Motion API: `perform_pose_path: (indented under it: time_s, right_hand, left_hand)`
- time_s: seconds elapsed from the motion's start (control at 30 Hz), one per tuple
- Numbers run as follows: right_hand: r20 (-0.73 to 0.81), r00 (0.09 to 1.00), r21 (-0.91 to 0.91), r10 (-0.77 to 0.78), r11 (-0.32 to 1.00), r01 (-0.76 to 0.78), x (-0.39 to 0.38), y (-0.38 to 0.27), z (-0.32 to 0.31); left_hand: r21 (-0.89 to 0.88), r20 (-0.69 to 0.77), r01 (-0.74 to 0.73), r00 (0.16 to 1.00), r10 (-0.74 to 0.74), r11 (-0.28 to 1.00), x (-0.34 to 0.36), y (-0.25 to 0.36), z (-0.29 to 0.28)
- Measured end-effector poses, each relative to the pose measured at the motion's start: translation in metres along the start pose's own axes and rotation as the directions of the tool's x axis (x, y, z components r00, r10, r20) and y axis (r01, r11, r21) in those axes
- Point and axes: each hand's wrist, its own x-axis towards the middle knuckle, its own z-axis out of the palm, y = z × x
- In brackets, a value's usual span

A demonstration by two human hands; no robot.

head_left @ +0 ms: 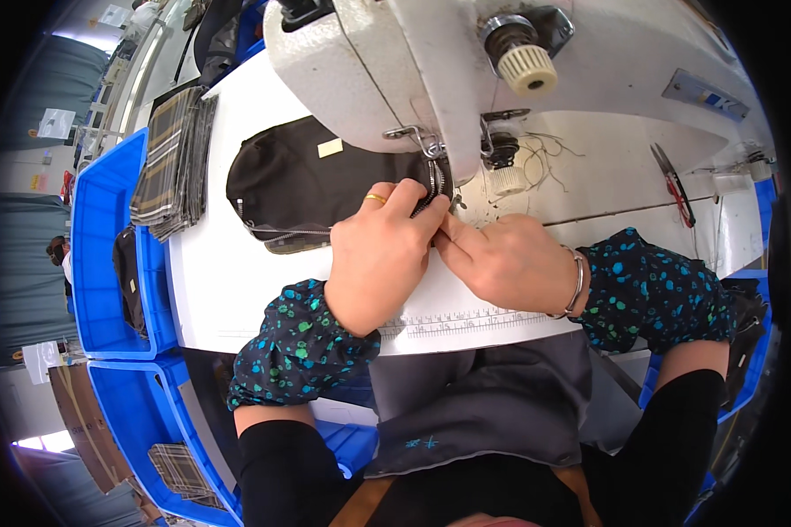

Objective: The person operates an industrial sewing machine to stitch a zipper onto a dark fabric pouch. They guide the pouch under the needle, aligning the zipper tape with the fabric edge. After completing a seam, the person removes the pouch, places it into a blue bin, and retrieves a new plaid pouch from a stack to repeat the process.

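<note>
A dark brown fabric piece (294, 180) with a metal zipper lies on the white sewing table (220, 281), its right end under the presser foot of a white sewing machine (387, 70). My left hand (382, 255), with a gold ring, presses down on the fabric and pinches the zipper edge beside the needle. My right hand (510, 263), wearing a metal bracelet, meets it from the right, fingertips on the same zipper edge. The needle area is mostly hidden by my fingers.
A stack of plaid fabric pieces (176, 162) sits at the table's left. Blue plastic bins (105, 255) stand left and below, one holding more plaid pieces (180, 470). Red-handled snips (674, 184) lie at the right. A ruler strip (466, 323) runs along the table's front edge.
</note>
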Motion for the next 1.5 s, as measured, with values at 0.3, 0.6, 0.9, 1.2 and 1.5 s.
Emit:
perform_pose_path:
  time_s: [0.3, 0.6, 0.9, 1.2, 1.5]
  right_hand:
    - [-0.018, 0.998, -0.015, 0.067, 0.998, -0.067, 0.006, 0.008, 0.002]
    - [0.05, 0.991, -0.037, 0.122, 0.992, -0.121, 0.005, 0.018, 0.005]
    - [0.003, 0.994, -0.023, 0.113, 0.993, -0.113, 0.004, 0.023, 0.001]
    - [-0.035, 0.999, 0.034, 0.036, 0.999, -0.035, 0.009, 0.022, 0.003]
    - [0.109, 0.994, -0.001, 0.025, 1.0, -0.025, 0.01, 0.029, -0.007]
  left_hand:
    - [0.003, 0.009, -0.013, 1.0, 0.013, 1.0, 0.01, -0.007, 0.007]
    - [-0.08, 0.166, 0.006, 0.986, 0.007, 0.997, 0.027, -0.011, -0.003]
    - [-0.211, 0.259, 0.017, 0.965, 0.04, 0.977, 0.035, -0.019, -0.022]
    - [-0.171, 0.229, -0.073, 0.967, 0.112, 0.983, 0.03, -0.024, -0.022]
    - [-0.2, 0.269, -0.05, 0.958, 0.104, 0.979, 0.036, -0.02, -0.021]
